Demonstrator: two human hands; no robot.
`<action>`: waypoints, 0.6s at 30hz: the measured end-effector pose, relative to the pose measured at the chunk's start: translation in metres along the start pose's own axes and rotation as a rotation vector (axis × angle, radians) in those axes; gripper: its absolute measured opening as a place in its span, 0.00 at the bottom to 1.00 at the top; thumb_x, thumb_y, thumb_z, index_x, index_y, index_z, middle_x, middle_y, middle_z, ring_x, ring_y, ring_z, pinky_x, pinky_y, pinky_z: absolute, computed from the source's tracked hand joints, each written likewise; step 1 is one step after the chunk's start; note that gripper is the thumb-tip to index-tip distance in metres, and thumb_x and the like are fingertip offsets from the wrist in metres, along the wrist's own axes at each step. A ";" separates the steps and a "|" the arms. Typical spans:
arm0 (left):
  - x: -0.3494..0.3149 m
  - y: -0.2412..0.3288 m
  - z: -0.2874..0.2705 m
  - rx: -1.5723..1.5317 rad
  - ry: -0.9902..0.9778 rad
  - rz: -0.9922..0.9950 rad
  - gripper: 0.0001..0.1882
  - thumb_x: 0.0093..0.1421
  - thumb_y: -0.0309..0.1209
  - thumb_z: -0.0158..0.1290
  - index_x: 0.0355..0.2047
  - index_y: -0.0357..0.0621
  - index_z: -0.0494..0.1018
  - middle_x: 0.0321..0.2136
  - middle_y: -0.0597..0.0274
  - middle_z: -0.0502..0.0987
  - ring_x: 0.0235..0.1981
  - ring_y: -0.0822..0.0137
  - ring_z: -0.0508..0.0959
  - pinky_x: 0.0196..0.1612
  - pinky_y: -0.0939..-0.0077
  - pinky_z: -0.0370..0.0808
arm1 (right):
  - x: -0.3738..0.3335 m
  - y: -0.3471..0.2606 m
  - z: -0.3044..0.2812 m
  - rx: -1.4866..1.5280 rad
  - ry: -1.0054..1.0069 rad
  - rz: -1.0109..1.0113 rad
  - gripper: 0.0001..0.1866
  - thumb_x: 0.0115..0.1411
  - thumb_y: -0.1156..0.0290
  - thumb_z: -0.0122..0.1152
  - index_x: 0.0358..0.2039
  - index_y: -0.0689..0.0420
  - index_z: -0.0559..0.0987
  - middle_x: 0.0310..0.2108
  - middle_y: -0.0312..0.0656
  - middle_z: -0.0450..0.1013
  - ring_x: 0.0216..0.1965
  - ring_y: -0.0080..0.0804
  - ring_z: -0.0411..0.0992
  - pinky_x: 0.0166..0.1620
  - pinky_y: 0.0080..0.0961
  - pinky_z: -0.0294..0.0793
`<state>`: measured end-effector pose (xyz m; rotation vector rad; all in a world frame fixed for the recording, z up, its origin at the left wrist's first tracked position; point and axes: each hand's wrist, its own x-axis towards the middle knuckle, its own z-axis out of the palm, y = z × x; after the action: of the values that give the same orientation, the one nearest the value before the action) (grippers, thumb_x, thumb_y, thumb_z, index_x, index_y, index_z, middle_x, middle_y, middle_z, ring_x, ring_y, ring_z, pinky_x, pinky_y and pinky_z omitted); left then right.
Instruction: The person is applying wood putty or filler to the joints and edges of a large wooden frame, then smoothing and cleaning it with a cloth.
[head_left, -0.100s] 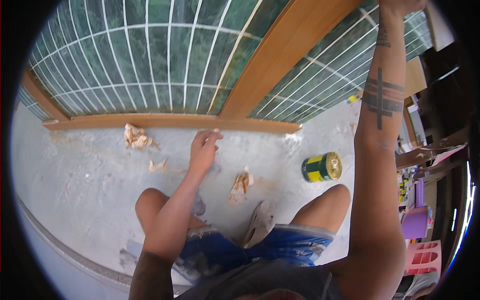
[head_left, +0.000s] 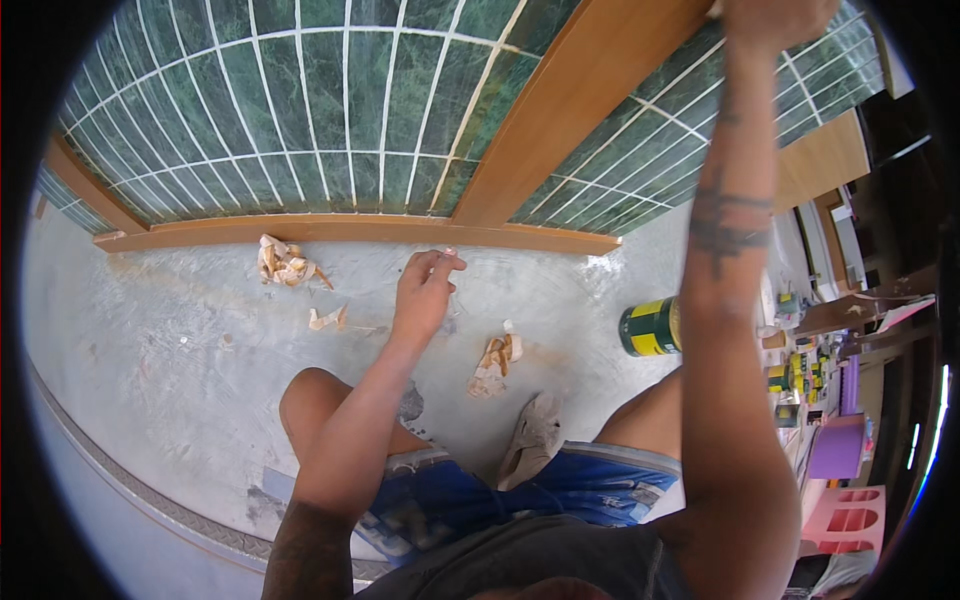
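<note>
My right hand (head_left: 780, 22) is raised at the top right, closed, beside the upper end of the brown wooden post (head_left: 560, 110). It is blurred and cut by the picture's edge, so what it grips is hidden; a small pale bit shows at its fingers by the wood. My left hand (head_left: 428, 292) hangs over the grey floor, just short of the brown bottom rail (head_left: 350, 229). Its fingers are curled together, with a small pale thing at their tips that I cannot make out. Green tiles (head_left: 330, 100) with white grout lie beyond the rail.
Crumpled, stained masking tape (head_left: 284, 262) lies against the rail. A smaller scrap (head_left: 327, 318) and another wad (head_left: 494, 366) lie on the floor. A green and yellow can (head_left: 648, 328) stands partly behind my right forearm. More cans, a purple bin (head_left: 836, 448) and a pink stool (head_left: 845, 518) are at right.
My right hand and forearm have moved left toward the wooden post, and the forearm now covers part of the can. My left hand looks nearly unchanged; the view has shifted slightly.
</note>
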<state>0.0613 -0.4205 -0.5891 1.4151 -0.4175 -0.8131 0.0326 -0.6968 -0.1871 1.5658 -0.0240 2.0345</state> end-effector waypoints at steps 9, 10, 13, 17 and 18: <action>-0.060 0.023 0.015 0.057 0.007 0.073 0.19 0.74 0.43 0.46 0.43 0.39 0.78 0.40 0.65 0.81 0.34 0.74 0.74 0.43 0.76 0.73 | -0.388 -0.175 -0.159 0.169 -0.454 0.564 0.28 0.53 0.76 0.69 0.54 0.61 0.70 0.49 0.54 0.66 0.49 0.53 0.64 0.49 0.49 0.64; -0.062 0.024 0.019 0.097 -0.011 0.148 0.19 0.75 0.42 0.45 0.42 0.38 0.78 0.40 0.64 0.81 0.34 0.74 0.74 0.43 0.76 0.73 | -0.417 -0.192 -0.179 0.110 -0.514 0.524 0.27 0.52 0.78 0.67 0.54 0.60 0.72 0.50 0.53 0.66 0.49 0.54 0.65 0.50 0.49 0.63; -0.068 0.023 0.018 0.118 0.014 0.180 0.20 0.75 0.40 0.44 0.40 0.36 0.79 0.40 0.62 0.80 0.35 0.74 0.74 0.43 0.76 0.73 | -0.454 -0.262 -0.249 0.230 -0.885 0.879 0.28 0.44 0.85 0.59 0.50 0.61 0.75 0.48 0.53 0.68 0.49 0.58 0.65 0.50 0.50 0.63; -0.075 0.047 0.008 0.042 0.075 0.093 0.22 0.75 0.41 0.43 0.39 0.35 0.79 0.40 0.60 0.80 0.35 0.73 0.75 0.44 0.75 0.73 | -0.419 -0.290 -0.259 0.588 -0.932 0.976 0.27 0.47 0.84 0.57 0.50 0.57 0.76 0.46 0.53 0.71 0.45 0.60 0.72 0.44 0.53 0.70; -0.077 0.055 0.005 -0.013 0.101 0.046 0.22 0.75 0.41 0.42 0.40 0.35 0.78 0.40 0.60 0.80 0.34 0.72 0.75 0.44 0.75 0.74 | -0.403 -0.292 -0.254 0.762 -1.043 1.024 0.26 0.48 0.84 0.57 0.50 0.55 0.76 0.46 0.53 0.72 0.43 0.61 0.74 0.41 0.54 0.72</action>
<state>0.0195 -0.3723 -0.5195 1.4232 -0.3657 -0.7026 -0.0009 -0.5333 -0.7201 3.4910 -0.6067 1.5603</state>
